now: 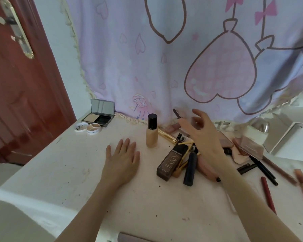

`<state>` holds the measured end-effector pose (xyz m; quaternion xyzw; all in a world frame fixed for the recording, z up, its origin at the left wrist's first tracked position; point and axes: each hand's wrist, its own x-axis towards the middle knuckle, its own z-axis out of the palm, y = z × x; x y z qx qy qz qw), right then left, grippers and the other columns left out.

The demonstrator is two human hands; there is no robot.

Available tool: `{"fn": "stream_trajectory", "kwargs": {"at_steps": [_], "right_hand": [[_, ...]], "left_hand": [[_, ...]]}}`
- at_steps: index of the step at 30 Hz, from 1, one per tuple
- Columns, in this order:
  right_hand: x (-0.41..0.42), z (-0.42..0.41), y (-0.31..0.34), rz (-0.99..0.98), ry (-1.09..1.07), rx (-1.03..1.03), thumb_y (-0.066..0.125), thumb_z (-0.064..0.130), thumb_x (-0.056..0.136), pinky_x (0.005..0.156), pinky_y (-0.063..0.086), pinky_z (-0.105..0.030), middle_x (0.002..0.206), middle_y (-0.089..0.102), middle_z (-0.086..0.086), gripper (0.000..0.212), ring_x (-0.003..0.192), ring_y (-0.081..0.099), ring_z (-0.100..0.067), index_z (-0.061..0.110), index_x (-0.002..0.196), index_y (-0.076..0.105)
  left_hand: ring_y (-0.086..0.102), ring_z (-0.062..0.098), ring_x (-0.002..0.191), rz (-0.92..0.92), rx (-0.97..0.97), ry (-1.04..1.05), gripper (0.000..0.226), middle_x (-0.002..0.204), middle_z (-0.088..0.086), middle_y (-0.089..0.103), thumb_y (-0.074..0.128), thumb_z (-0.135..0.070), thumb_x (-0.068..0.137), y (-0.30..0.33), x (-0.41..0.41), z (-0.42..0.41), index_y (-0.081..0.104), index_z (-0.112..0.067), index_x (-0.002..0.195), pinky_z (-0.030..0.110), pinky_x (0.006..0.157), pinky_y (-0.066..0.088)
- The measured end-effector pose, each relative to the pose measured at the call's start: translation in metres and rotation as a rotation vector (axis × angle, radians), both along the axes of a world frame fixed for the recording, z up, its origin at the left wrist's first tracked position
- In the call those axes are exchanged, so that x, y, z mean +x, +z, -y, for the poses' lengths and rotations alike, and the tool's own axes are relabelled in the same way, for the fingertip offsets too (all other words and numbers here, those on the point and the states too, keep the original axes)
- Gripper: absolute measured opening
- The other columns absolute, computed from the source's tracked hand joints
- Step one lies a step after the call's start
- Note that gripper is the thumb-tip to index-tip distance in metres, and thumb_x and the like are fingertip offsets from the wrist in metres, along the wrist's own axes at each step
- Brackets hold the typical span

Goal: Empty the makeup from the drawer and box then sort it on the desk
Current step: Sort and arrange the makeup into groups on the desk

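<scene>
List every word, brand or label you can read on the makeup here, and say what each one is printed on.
"UNNY": on the dark brown foundation tube lying on the desk.
"blbl", seen upside down, reading uncertain: on the round white lid beside the open round compact.
White print on the small black tubes behind the right hand: too small and blurred to read.

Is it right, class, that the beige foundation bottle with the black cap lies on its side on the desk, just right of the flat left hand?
Not quite. The head view shows the foundation bottle standing upright on the desk, not lying on its side. It is indeed just right of the flat left hand.
</scene>
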<state>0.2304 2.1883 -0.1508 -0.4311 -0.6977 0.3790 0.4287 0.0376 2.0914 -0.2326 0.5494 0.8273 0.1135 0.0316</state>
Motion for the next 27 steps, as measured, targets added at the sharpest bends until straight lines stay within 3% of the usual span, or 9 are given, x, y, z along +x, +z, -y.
{"fn": "stream_trajectory", "kwargs": {"at_steps": [2, 5, 7, 9, 12, 16, 20, 22, 27], "right_hand": [[0.006, 0.020, -0.001, -0.156, 0.065, -0.087, 0.066, 0.048, 0.075, 0.094, 0.042, -0.029, 0.115, 0.057, 0.007, 0.062, 0.108, 0.054, -0.011, 0.027, 0.130, 0.045], [0.011, 0.028, -0.004, -0.560, 0.220, -0.393, 0.069, 0.043, 0.066, 0.094, 0.050, -0.034, 0.108, 0.066, -0.002, 0.067, 0.097, 0.065, -0.015, 0.015, 0.123, 0.050], [0.015, 0.028, -0.007, -0.894, 0.374, -0.625, 0.084, 0.041, 0.052, 0.089, 0.053, -0.036, 0.110, 0.068, -0.010, 0.074, 0.098, 0.067, -0.020, 0.010, 0.114, 0.057], [0.017, 0.026, -0.010, -1.044, 0.496, -0.722, 0.092, 0.041, 0.038, 0.085, 0.055, -0.038, 0.112, 0.067, -0.014, 0.080, 0.102, 0.066, -0.025, 0.010, 0.107, 0.065], [0.015, 0.024, -0.011, -1.037, 0.614, -0.720, 0.091, 0.041, 0.042, 0.079, 0.056, -0.039, 0.115, 0.065, -0.017, 0.075, 0.106, 0.064, -0.030, 0.009, 0.105, 0.067], [0.015, 0.030, -0.015, -0.883, 0.713, -0.727, 0.089, 0.047, 0.043, 0.083, 0.056, -0.038, 0.110, 0.068, -0.015, 0.062, 0.101, 0.065, -0.028, 0.013, 0.094, 0.076], [0.014, 0.035, -0.019, -0.945, 0.641, -0.817, 0.090, 0.048, 0.040, 0.087, 0.054, -0.037, 0.118, 0.063, -0.019, 0.089, 0.108, 0.062, -0.029, 0.004, 0.113, 0.063], [0.013, 0.034, -0.020, -1.054, 0.585, -0.871, 0.091, 0.046, 0.037, 0.092, 0.052, -0.037, 0.121, 0.061, -0.022, 0.103, 0.113, 0.060, -0.030, 0.000, 0.121, 0.053], [0.016, 0.037, -0.019, -1.063, 0.673, -0.863, 0.074, 0.057, 0.065, 0.097, 0.048, -0.037, 0.127, 0.056, -0.024, 0.088, 0.119, 0.055, -0.031, -0.006, 0.123, 0.055]], "left_hand": [[0.010, 0.009, 0.142, 0.103, 0.098, -0.003, 0.045, 0.153, -0.007, 0.021, 0.019, -0.036, 0.100, 0.002, -0.001, 0.001, 0.030, -0.024, 0.142, 0.040, 0.115, -0.002], [0.044, 0.010, 0.123, 0.397, 0.360, 0.056, 0.032, 0.129, -0.008, 0.053, 0.037, -0.027, 0.098, 0.005, -0.003, 0.010, 0.050, -0.024, 0.127, 0.028, 0.105, 0.028], [0.053, 0.007, 0.110, 0.538, 0.506, 0.056, 0.026, 0.115, -0.010, 0.058, 0.045, -0.020, 0.095, 0.010, 0.001, 0.019, 0.052, -0.027, 0.119, 0.019, 0.089, 0.038], [0.053, 0.000, 0.103, 0.484, 0.627, -0.027, 0.027, 0.112, -0.012, 0.056, 0.049, -0.016, 0.093, 0.020, 0.009, 0.026, 0.050, -0.030, 0.115, 0.015, 0.084, 0.043], [0.049, 0.000, 0.106, 0.330, 0.750, -0.253, 0.035, 0.117, -0.012, 0.052, 0.057, -0.031, 0.088, 0.051, 0.022, 0.029, 0.047, -0.031, 0.121, 0.010, 0.084, 0.040], [0.040, 0.003, 0.117, 0.203, 0.718, -0.463, 0.055, 0.125, -0.014, 0.046, 0.053, -0.046, 0.082, 0.094, 0.044, 0.015, 0.038, -0.032, 0.133, 0.013, 0.098, 0.028], [0.040, -0.009, 0.091, 0.073, 0.828, -0.507, 0.018, 0.092, -0.017, 0.059, 0.053, -0.031, 0.082, 0.102, 0.068, 0.004, 0.055, -0.028, 0.100, 0.009, 0.085, 0.024], [0.039, -0.009, 0.089, 0.090, 0.878, -0.493, 0.012, 0.096, -0.013, 0.053, 0.052, -0.026, 0.083, 0.096, 0.074, 0.003, 0.050, -0.028, 0.095, 0.007, 0.080, 0.027], [0.048, -0.018, 0.084, 0.267, 0.879, -0.416, 0.020, 0.082, -0.023, 0.056, 0.061, -0.009, 0.081, 0.091, 0.081, 0.004, 0.060, -0.023, 0.095, -0.003, 0.067, 0.033]]}}
